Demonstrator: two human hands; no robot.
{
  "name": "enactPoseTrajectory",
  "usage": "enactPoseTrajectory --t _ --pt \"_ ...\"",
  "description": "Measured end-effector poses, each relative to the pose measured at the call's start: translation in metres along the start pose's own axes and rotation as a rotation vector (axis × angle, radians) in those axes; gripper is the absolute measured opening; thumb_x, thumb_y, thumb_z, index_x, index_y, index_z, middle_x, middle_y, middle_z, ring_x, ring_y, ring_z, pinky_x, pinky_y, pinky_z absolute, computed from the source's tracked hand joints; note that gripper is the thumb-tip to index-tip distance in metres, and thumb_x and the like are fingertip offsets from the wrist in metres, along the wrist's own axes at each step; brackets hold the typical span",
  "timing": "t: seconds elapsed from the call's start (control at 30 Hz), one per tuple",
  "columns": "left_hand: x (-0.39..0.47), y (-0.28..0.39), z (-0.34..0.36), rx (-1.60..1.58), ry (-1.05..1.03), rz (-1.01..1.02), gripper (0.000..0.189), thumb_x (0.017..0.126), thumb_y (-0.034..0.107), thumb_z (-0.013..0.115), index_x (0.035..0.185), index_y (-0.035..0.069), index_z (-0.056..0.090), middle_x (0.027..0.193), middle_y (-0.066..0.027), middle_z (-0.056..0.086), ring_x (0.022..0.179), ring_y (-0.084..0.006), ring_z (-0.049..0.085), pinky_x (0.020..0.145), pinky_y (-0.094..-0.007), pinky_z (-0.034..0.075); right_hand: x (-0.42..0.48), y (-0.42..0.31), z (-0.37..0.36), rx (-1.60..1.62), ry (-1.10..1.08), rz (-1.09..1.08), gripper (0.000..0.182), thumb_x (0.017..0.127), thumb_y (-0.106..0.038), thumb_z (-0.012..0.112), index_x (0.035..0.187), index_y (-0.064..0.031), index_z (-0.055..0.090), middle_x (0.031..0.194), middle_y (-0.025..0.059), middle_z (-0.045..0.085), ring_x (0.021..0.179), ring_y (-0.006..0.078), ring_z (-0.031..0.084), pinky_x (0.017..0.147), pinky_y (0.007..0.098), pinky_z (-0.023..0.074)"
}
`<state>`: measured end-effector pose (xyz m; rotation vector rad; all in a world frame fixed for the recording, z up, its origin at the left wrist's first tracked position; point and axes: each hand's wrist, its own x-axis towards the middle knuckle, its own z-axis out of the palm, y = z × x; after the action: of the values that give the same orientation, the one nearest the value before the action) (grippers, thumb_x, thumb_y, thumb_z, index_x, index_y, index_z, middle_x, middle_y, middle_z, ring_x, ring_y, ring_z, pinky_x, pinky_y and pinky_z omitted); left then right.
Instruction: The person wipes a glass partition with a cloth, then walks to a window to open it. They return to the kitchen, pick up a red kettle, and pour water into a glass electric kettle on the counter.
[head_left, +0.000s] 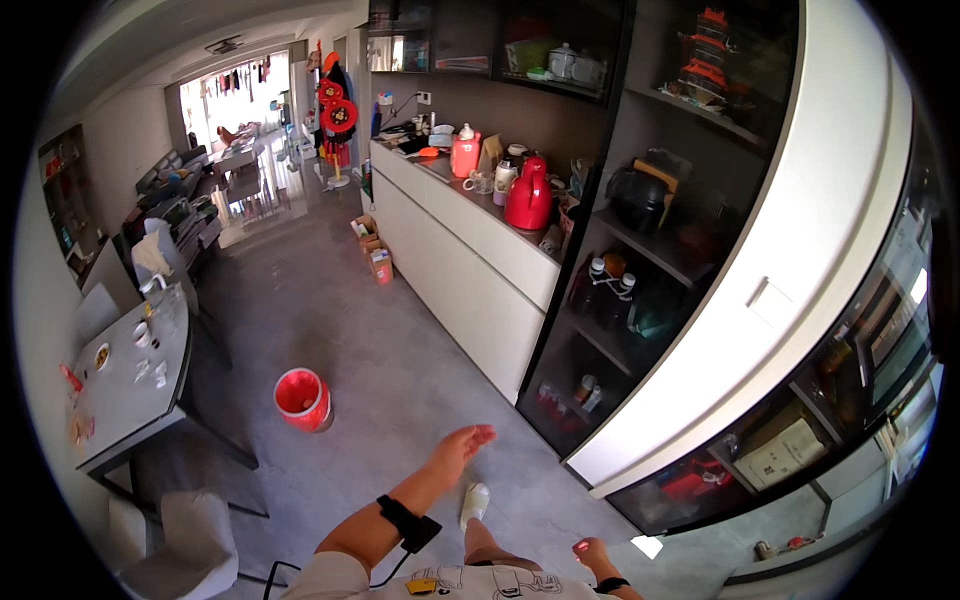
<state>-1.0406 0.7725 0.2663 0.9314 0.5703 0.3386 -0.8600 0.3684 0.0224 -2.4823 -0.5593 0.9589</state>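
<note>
My left hand reaches out over the grey floor, palm partly turned up, with nothing in it; a black strap with a small box is on that forearm. Low in the view, my right hand hangs near my body with its fingers curled, and no object shows in it. A waste bin with a red liner stands on the floor to the left of my left hand. My foot in a pale slipper is just below that hand.
A dining table and a grey chair stand at left. A long white sideboard bears a red jug. Glass-fronted cabinets line the right. Small cardboard boxes sit by the sideboard.
</note>
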Motion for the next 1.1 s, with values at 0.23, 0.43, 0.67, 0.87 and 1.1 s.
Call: enactPoseTrajectory --t 0.23,0.43,0.67,0.87,1.1 --pt "0.215 0.125 0.005 0.19 0.025 0.121 0.047 0.098 0.039 0.045 0.138 0.015 0.049 0.141 -0.0016 0.048 0.134 -0.0142 0.036 0.108 -0.033 0.026 0.158 -0.114 -0.028 -0.188 0.087 -0.136 0.027 0.086 -0.03 0.062 0.078 -0.0052 0.069 0.073 0.0137 0.069 0.071 0.0281 0.068 0.069 0.0407 0.0531" --pt "0.396 0.235 0.023 0.176 0.038 0.536 0.062 0.09 0.029 0.065 0.137 -0.004 0.042 0.135 -0.014 0.049 0.126 -0.0217 0.045 0.107 -0.0305 0.032 0.218 -0.316 -0.092 -0.259 0.042 -0.59 0.029 0.089 -0.034 0.055 0.099 -0.0087 0.063 0.095 0.0153 0.067 0.092 0.0366 0.063 0.078 0.0477 0.05" --pt "0.607 0.326 0.052 0.839 0.468 1.028 0.049 0.091 0.036 0.064 0.116 -0.005 0.054 0.107 -0.0209 0.065 0.101 -0.0297 0.063 0.081 -0.038 0.049 0.249 -0.446 -0.127 -0.086 0.188 -0.54 0.028 0.088 -0.033 0.06 0.103 -0.0096 0.063 0.091 0.0113 0.067 0.09 0.0315 0.064 0.076 0.0432 0.0518" --pt "0.686 0.342 0.084 0.37 -0.013 0.803 0.038 0.096 0.036 0.057 0.104 0.0 0.054 0.079 -0.0113 0.066 0.072 -0.0233 0.066 0.061 -0.0342 0.051 0.275 -0.447 -0.091 -0.202 0.305 -0.336 0.032 0.088 -0.036 0.061 0.105 -0.0087 0.064 0.092 0.0126 0.069 0.089 0.032 0.065 0.076 0.0449 0.0518" --pt "0.622 0.399 0.08 -0.192 -0.3 0.513 0.018 0.101 0.026 0.052 0.096 0.009 0.05 0.064 0.0061 0.044 0.05 -0.0016 0.037 0.043 -0.0193 0.029 0.295 -0.611 -0.14 0.003 0.378 -0.28 0.031 0.088 -0.033 0.061 0.1 -0.0054 0.066 0.088 0.0148 0.069 0.084 0.0349 0.065 0.071 0.0436 0.052"
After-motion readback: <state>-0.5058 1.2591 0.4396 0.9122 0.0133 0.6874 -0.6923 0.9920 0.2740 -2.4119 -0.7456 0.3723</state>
